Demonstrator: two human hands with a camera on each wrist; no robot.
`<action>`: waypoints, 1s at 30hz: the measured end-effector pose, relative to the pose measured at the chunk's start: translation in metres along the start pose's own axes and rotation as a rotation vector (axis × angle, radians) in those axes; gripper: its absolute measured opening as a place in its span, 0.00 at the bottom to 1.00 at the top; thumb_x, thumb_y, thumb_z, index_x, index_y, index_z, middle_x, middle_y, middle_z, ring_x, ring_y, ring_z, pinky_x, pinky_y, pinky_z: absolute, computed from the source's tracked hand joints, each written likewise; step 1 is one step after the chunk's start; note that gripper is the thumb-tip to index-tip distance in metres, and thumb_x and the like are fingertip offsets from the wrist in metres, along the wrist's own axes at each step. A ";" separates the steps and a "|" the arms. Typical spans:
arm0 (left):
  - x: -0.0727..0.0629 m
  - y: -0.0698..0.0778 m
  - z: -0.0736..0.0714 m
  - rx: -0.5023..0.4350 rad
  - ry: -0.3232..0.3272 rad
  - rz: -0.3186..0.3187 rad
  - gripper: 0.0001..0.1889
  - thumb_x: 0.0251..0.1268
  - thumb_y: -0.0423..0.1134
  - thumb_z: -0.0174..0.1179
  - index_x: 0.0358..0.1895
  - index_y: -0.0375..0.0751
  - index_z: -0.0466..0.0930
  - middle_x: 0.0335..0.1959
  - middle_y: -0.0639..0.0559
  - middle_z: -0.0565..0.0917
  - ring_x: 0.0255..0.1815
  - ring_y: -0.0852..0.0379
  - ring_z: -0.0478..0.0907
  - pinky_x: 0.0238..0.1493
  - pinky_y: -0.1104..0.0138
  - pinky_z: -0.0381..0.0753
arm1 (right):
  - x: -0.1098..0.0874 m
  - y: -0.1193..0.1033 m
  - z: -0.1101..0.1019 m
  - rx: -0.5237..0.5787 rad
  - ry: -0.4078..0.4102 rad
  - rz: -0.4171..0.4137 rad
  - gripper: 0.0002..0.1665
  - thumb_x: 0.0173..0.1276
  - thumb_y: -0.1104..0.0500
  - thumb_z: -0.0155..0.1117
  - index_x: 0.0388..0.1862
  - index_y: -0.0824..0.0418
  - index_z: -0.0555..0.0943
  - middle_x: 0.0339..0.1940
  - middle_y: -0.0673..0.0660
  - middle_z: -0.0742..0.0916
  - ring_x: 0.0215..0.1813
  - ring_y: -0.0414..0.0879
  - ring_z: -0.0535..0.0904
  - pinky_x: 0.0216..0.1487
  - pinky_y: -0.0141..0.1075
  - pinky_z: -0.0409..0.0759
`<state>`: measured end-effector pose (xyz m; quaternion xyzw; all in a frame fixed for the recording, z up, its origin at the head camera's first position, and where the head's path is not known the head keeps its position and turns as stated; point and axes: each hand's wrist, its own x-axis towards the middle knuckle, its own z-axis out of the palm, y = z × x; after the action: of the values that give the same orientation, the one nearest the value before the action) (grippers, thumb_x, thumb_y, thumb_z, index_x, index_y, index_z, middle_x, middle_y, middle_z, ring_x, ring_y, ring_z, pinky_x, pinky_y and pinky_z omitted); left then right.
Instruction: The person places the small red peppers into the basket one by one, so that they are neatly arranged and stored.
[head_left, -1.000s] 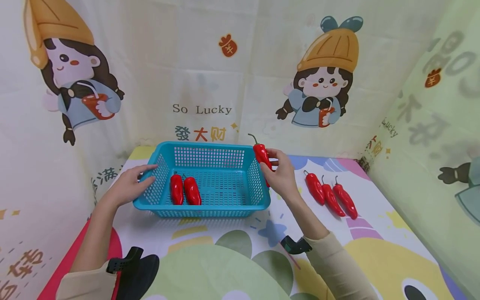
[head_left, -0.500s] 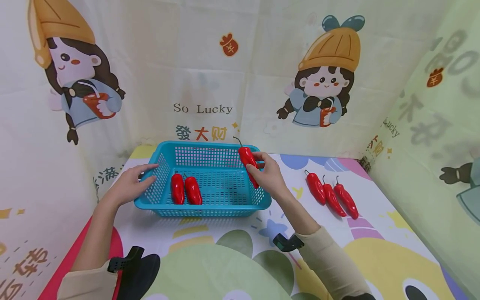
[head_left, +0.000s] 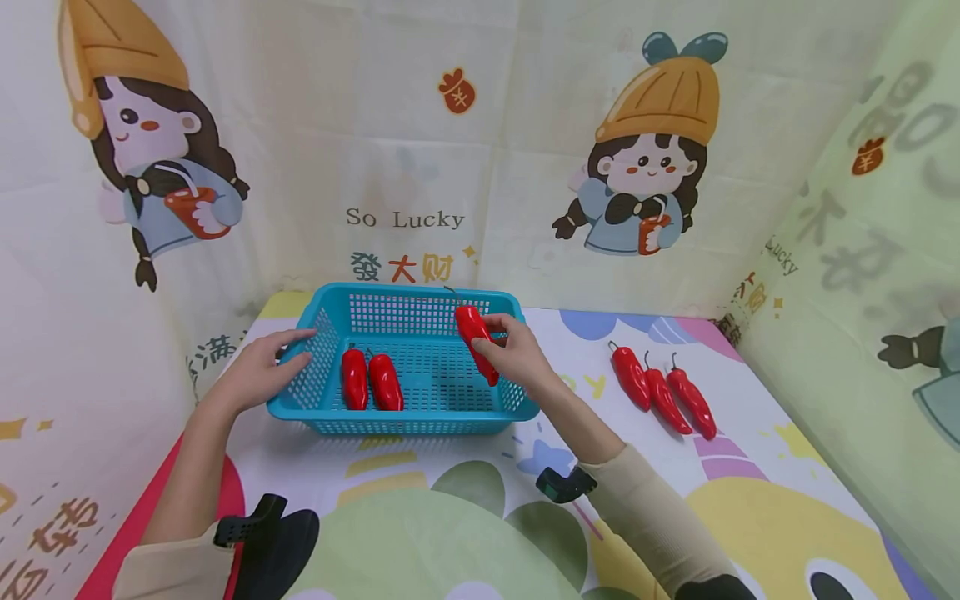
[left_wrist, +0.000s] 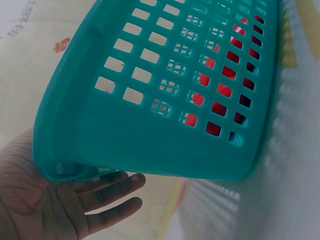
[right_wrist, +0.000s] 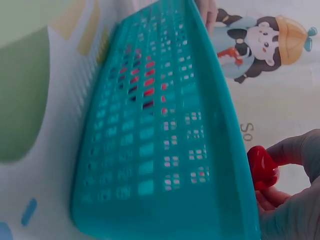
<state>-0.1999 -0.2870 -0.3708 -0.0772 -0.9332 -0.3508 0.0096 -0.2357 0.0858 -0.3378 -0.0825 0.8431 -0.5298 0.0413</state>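
Observation:
A blue plastic basket (head_left: 420, 422) with perforated sides sits on the table. Two red peppers (head_left: 355, 379) lie inside, towards its left end. My left hand (head_left: 258, 367) rests at the basket's left rim; the left wrist view shows its fingers (left_wrist: 112, 192) extended by the rim. Over the basket's right part, my right hand (head_left: 517, 354) pinches a red pepper (head_left: 474, 333) between thumb and fingers, tilted with its green stem up. From the right wrist, the held pepper (right_wrist: 262, 167) shows beyond the basket rim.
Three more red peppers (head_left: 662, 392) lie side by side on the table to the right of the basket. A patterned cloth (head_left: 390, 533) covers the table. Printed curtains (head_left: 525, 150) hang behind it and on both sides.
My right hand has carried its pepper left, from the basket's right rim to over the inside, and slightly lower. The left hand and basket look unmoved.

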 end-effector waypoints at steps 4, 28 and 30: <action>-0.001 0.000 0.000 -0.007 0.000 -0.003 0.32 0.76 0.42 0.57 0.77 0.33 0.63 0.73 0.24 0.65 0.69 0.25 0.64 0.48 0.43 0.87 | 0.002 -0.003 0.009 0.085 -0.045 0.055 0.34 0.70 0.60 0.69 0.72 0.63 0.70 0.65 0.61 0.79 0.64 0.60 0.76 0.50 0.48 0.88; 0.000 -0.001 -0.001 -0.014 -0.009 -0.004 0.32 0.75 0.42 0.57 0.77 0.33 0.62 0.73 0.25 0.65 0.69 0.25 0.64 0.48 0.43 0.87 | 0.006 -0.010 0.043 -0.013 -0.102 0.046 0.36 0.69 0.61 0.70 0.73 0.56 0.68 0.65 0.61 0.78 0.64 0.59 0.76 0.47 0.47 0.89; 0.000 -0.001 -0.001 -0.015 -0.010 -0.004 0.32 0.75 0.42 0.58 0.77 0.33 0.62 0.73 0.25 0.64 0.69 0.25 0.64 0.49 0.43 0.86 | 0.007 -0.011 0.044 -0.027 -0.102 0.037 0.37 0.69 0.61 0.70 0.74 0.54 0.68 0.65 0.61 0.78 0.64 0.59 0.76 0.46 0.47 0.89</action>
<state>-0.2000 -0.2885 -0.3703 -0.0773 -0.9307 -0.3574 0.0038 -0.2348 0.0412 -0.3467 -0.0944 0.8483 -0.5127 0.0929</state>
